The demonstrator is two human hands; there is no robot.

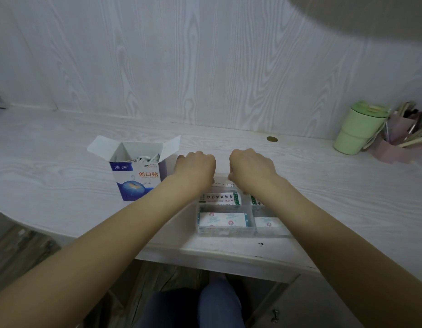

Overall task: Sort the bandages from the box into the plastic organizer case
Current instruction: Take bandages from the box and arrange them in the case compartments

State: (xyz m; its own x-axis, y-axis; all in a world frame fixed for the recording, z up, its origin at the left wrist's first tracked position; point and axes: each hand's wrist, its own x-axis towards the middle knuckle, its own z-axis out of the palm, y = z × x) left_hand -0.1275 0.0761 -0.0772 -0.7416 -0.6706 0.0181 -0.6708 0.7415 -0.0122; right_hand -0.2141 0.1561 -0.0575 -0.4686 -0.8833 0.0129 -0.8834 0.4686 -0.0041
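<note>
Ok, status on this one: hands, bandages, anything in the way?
Left hand and right hand curled over organizer case's far edge, contents unseen. Bandages fill near compartments. Box open, more inside. Nothing blocking.

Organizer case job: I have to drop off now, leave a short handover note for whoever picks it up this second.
Left hand and right hand: both curled over the far edge of the organizer case; whether they grip anything is hidden.
Box: open, upright, left of the case, wrapped bandages still inside.
Done: near compartments hold white bandage packs; the row behind holds green-printed ones.
Left: move the box's remaining bandages into the case.
</note>
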